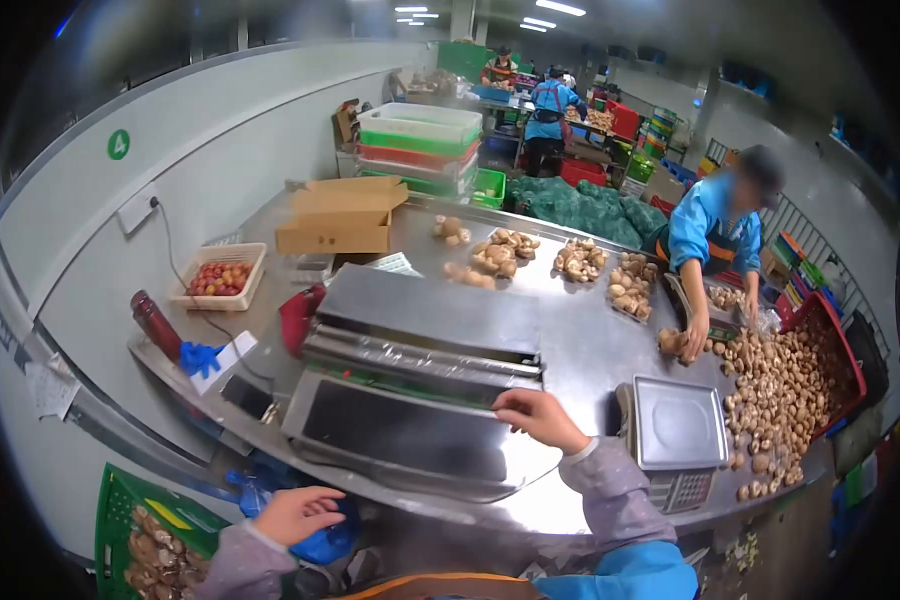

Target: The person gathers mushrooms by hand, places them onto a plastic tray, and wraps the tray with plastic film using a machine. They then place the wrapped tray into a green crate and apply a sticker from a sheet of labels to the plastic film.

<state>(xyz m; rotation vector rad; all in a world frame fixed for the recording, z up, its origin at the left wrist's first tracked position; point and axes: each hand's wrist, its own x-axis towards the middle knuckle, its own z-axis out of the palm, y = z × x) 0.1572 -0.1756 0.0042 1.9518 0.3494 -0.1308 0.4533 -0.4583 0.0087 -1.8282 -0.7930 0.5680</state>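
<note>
My right hand (538, 415) rests on the near right edge of a film wrapping machine (420, 370) on the steel table, fingers curled at the edge of the clear film; whether it pinches the film I cannot tell. My left hand (295, 513) hangs low off the table's near side, fingers loosely apart, just above a blue bag (325, 545) and next to a green crate of mushrooms (150, 550). A digital scale (675, 430) stands right of my right hand.
Trays and piles of mushrooms (785, 390) cover the table's right and far side. A person in blue (715, 235) reaches onto the table from the right. A cardboard box (340, 215), a tray of red fruit (220, 278) and stacked crates (420, 145) stand at the back left.
</note>
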